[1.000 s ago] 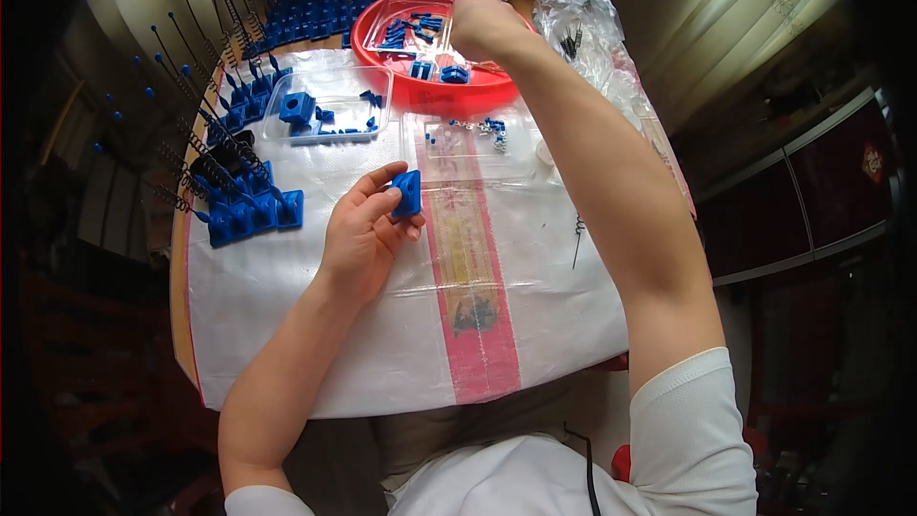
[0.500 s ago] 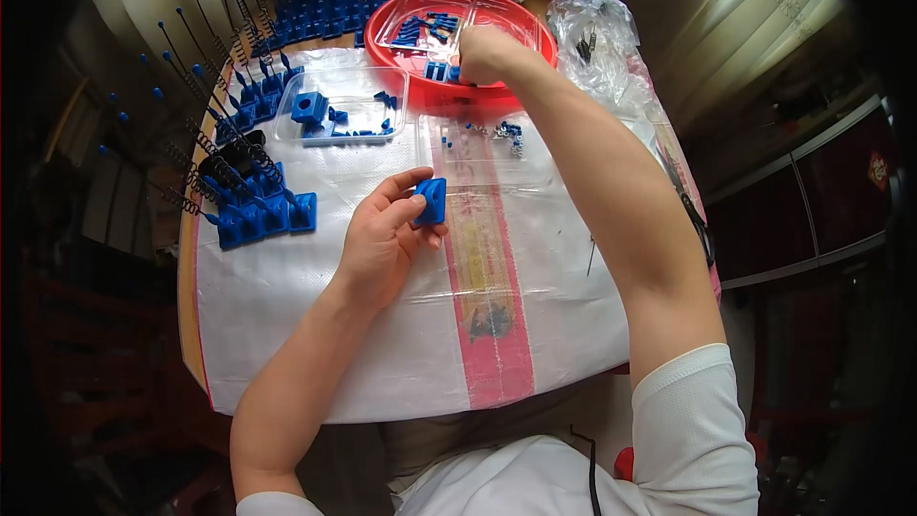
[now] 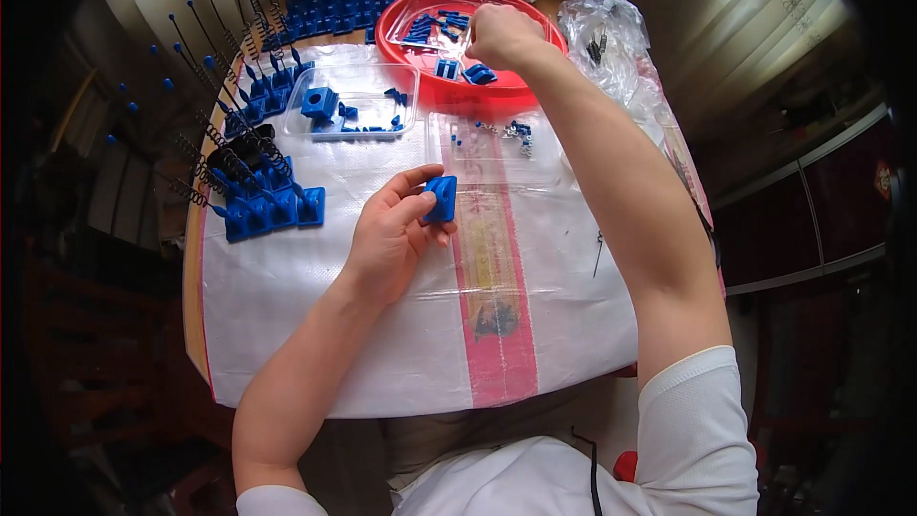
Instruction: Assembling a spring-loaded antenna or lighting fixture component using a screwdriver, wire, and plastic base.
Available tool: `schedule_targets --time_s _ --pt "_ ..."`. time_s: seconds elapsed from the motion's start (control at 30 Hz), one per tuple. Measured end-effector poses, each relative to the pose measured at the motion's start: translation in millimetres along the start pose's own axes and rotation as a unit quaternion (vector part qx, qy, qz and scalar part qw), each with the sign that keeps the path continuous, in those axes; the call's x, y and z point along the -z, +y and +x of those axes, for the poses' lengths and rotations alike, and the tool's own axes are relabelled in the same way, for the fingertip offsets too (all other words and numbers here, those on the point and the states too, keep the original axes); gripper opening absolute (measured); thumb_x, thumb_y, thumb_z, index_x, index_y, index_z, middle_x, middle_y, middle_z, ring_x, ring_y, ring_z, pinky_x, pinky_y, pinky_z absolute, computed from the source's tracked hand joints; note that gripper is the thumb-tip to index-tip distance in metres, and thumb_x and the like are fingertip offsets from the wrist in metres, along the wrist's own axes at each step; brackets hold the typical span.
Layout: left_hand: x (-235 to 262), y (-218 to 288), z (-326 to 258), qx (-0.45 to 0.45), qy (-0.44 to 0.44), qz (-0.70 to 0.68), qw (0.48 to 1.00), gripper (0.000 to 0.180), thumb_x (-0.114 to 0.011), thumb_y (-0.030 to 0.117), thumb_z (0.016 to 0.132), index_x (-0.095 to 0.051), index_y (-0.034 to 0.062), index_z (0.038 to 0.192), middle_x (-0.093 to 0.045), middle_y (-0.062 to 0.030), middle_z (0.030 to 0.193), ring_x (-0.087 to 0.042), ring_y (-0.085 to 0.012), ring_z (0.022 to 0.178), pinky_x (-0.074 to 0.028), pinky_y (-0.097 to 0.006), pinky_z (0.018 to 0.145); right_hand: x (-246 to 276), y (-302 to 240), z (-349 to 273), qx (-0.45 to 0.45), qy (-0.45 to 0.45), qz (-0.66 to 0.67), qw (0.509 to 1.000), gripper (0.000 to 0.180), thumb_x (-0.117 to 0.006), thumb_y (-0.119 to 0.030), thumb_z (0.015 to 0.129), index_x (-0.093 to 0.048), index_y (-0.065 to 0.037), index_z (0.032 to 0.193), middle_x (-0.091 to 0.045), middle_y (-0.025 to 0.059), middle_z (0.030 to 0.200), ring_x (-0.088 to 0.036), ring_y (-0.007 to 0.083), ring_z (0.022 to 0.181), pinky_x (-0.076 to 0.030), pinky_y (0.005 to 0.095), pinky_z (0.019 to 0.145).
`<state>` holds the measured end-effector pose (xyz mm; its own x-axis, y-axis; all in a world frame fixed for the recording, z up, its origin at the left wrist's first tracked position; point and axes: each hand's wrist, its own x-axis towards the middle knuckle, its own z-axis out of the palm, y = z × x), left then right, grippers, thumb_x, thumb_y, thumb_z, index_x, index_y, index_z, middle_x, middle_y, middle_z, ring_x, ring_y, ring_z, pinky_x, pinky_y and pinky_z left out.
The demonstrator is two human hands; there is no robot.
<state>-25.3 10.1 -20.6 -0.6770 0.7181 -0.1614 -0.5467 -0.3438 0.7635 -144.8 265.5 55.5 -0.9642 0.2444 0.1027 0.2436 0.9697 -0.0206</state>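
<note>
White sheeting (image 3: 287, 306) is spread across the surface (image 3: 194, 325), and a pink stripe (image 3: 504, 382) is carried down it from the middle to the lower edge. Just left of the frame's centre, a square blue block (image 3: 441, 199) is held above the sheeting by the left hand (image 3: 390, 234); its grip is pressed together on the block, the thumb being laid against the near face. Farther right, a thin wire piece (image 3: 599, 255) is seen beside the right forearm (image 3: 621, 191). At left, blue stands (image 3: 275, 212) fitted with dark springs are grouped close together. Beyond the left hand, loose blue parts (image 3: 319, 103) are contained in a clear tub (image 3: 330, 135), and small metal and blue bits (image 3: 522, 136) are scattered to its right. At upper centre, the right hand (image 3: 504, 35) is held over a red basin (image 3: 420, 81), in which more blue pieces (image 3: 446, 68) are set; whether anything is pinched in its grip cannot be told. Crumpled clear plastic (image 3: 616, 24) is left at upper right, and more spring-topped stands (image 3: 344, 14) are ranked at upper left.
</note>
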Motion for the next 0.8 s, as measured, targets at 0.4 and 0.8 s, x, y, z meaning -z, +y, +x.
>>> schedule_targets --time_s 0.4,0.8 --pt "-1 1 -2 0.003 0.01 0.009 1.0 0.04 -0.049 0.006 0.095 -0.044 -0.0036 0.134 -0.06 -0.0137 0.103 -0.06 -0.0168 0.081 -0.052 -0.026 0.067 6 -6 7 0.027 -0.075 -0.016 0.997 0.028 -0.063 -0.011 0.083 -0.072 -0.01 0.109 -0.07 0.0133 0.114 -0.067 0.0301 0.107 -0.054 0.0415 0.088" --pt "0 2 -2 0.002 0.014 0.0 1.0 0.04 -0.049 0.006 0.096 -0.043 -0.0032 0.135 -0.06 -0.014 0.105 -0.061 -0.0166 0.083 -0.052 -0.026 0.068 -10 19 55 0.014 0.022 0.038 0.999 0.029 -0.067 -0.014 0.082 -0.072 -0.01 0.11 -0.068 0.018 0.116 -0.064 0.0327 0.111 -0.052 0.0413 0.093"
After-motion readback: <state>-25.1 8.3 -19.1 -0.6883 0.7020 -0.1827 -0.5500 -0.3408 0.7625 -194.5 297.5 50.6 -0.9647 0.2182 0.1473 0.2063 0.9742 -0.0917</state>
